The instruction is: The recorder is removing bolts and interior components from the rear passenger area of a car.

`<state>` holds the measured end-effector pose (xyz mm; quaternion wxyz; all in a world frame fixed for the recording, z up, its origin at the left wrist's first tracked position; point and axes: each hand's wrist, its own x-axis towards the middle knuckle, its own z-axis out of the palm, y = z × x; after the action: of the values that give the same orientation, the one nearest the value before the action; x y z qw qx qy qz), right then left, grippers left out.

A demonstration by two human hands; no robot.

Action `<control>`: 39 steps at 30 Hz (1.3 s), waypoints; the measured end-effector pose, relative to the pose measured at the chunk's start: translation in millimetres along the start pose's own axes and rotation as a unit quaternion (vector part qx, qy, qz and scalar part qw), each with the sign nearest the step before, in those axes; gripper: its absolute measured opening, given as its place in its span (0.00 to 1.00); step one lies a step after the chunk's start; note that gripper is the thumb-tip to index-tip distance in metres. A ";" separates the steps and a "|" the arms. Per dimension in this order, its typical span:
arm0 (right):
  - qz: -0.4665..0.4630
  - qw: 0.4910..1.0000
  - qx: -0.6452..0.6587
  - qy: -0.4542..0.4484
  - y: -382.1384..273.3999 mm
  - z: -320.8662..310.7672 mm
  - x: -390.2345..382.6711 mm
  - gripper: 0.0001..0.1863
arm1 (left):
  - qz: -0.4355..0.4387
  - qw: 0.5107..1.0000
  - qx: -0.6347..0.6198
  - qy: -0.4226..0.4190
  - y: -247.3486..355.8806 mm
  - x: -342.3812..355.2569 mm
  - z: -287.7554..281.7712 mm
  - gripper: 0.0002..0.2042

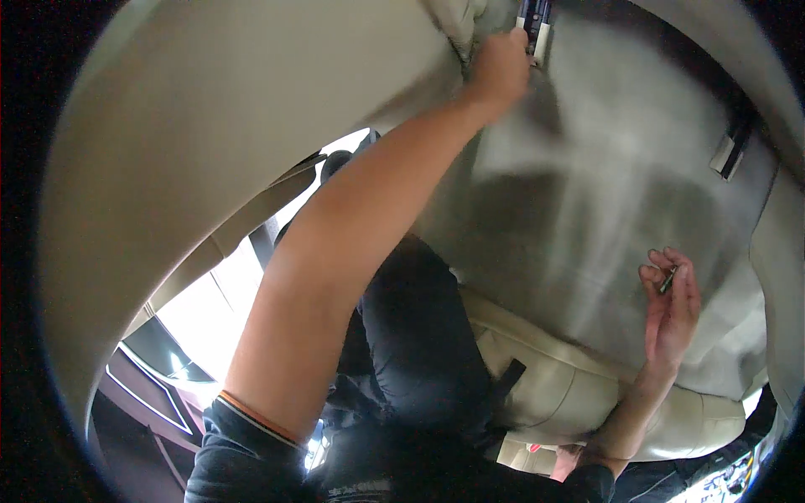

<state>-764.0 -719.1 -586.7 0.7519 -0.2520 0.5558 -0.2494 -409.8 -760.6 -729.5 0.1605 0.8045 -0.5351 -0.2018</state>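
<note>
My left arm stretches up to a dark metal seat rail (535, 33) with pale end covers, set in the beige carpeted floor. At the rail's near end my left hand (501, 67) is closed, its fingertips against or just beside the pale cover; what they hold, if anything, is hidden. My right hand (673, 306) hovers over the carpet (579, 226) on the right, palm partly turned up and fingers curled. Between its thumb and fingers sits a small shiny metal piece (668, 280), slim and short, too small to name.
Another rail end (728, 157) stands out of the carpet at the far right. A cream padded seat cushion (562, 377) lies near my dark-clothed legs (428, 327). A large beige panel (210, 109) curves along the left, with a bright opening (210, 293) below it.
</note>
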 end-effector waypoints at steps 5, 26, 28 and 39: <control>-0.003 1.000 0.000 -0.020 -1.8 2.1 -5.3 0.17 | 0.021 0.997 0.066 0.036 -14.6 18.3 13.3 0.13; 0.012 1.000 0.000 0.005 -3.8 10.4 -18.5 0.16 | -0.035 0.990 -0.117 -0.076 0.7 46.0 1.4 0.10; 0.009 1.000 0.006 0.000 -6.1 12.3 -18.4 0.16 | -0.024 0.994 -0.081 -0.069 -7.5 47.6 0.3 0.10; 0.002 1.000 0.004 -0.019 -5.3 13.3 -18.5 0.16 | 0.065 0.981 0.179 -0.045 -11.8 55.6 0.1 0.08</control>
<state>-756.5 -709.6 -566.7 0.7637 -0.2526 0.5411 -0.2451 -381.3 -807.7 -743.7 0.0031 0.7738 -0.6204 -0.1279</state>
